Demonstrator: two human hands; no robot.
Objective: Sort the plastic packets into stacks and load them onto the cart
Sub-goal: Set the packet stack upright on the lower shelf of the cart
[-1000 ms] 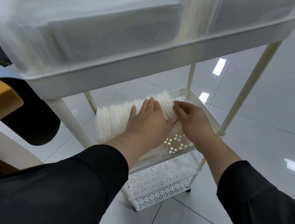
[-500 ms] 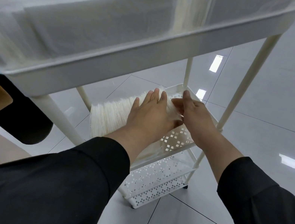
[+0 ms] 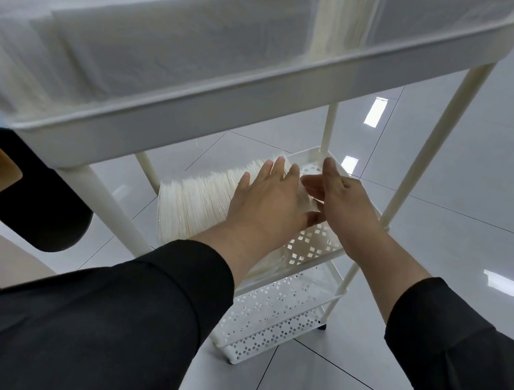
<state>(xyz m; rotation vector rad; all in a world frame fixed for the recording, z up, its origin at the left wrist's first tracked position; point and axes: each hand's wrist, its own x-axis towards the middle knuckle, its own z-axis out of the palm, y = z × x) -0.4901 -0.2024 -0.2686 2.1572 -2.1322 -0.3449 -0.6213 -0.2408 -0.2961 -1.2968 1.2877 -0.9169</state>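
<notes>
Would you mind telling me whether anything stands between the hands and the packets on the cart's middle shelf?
Nothing visible does. The left hand already lies flat on the packet row in the middle shelf, and the right hand meets the row's end. The top tray overhangs but blocks neither.

The left hand (image 3: 266,210) hides the packet row's (image 3: 200,198) end; top packets (image 3: 176,19) are blurred.
</notes>
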